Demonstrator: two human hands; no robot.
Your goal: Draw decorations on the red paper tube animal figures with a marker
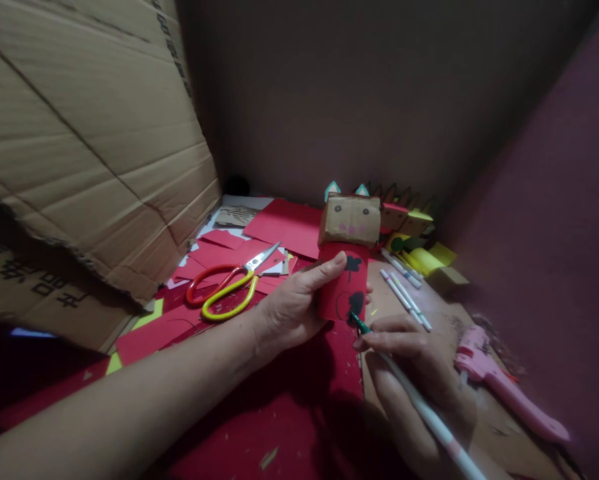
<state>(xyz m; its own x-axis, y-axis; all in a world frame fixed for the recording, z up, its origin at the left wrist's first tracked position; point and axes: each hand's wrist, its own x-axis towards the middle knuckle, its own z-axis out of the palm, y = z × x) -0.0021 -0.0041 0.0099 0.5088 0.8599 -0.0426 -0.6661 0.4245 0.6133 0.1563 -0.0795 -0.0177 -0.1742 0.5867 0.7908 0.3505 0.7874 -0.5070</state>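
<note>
My left hand (299, 300) is closed around a piece of red paper (332, 297), its thumb lying on the front face. Dark leaf-like shapes are drawn on the paper, one above the other; the lower one is partly an outline. Pinched in my right hand (419, 373) is a white marker pen (429, 417) with a green tip, which touches the lower drawing. Just behind the red paper stands a cardboard animal head (352, 220) with drawn eyes, pink marks and teal-edged ears. Whether the paper is joined to the head I cannot tell.
Scissors (229, 283) with red and yellow handles lie on red paper sheets (284, 227) at left. A large cardboard panel (89, 133) rises on the left. To the right are white marker pens (404, 300), yellow paper (427, 260) and a pink glue gun (504, 387).
</note>
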